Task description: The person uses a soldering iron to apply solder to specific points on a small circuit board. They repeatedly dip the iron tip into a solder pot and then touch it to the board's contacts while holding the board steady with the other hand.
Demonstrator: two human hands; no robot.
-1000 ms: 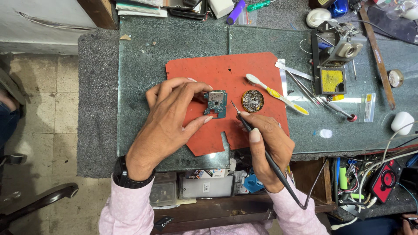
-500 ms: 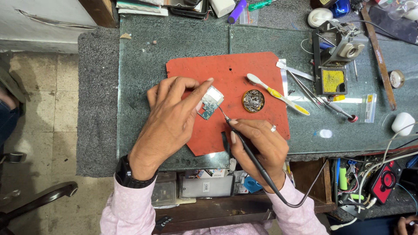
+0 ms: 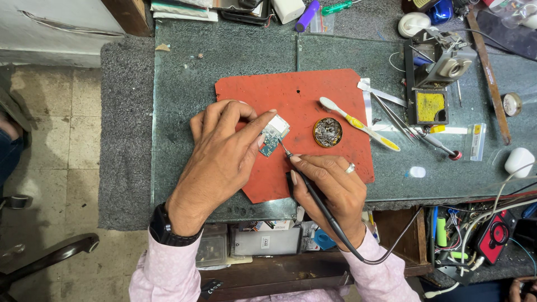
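My left hand [image 3: 221,154] pinches a small green circuit board [image 3: 272,136] with a white part on it, tilted up over the red work mat [image 3: 313,92]. My right hand [image 3: 330,193] grips a black soldering iron [image 3: 305,182] like a pen. Its tip touches the lower right edge of the board. The iron's cable trails down past my right wrist. A round tin of brass wool [image 3: 327,132] sits on the mat just right of the board.
A white and yellow toothbrush [image 3: 358,123] lies across the mat's right edge. Tweezers [image 3: 386,109], a soldering stand with a yellow sponge [image 3: 430,106] and loose tools crowd the right side. Drawers with parts sit open under the bench front.
My left hand has lifted and turned the board from lying flat to tilted, showing its white part. The iron tip has followed and stays at the board's edge.
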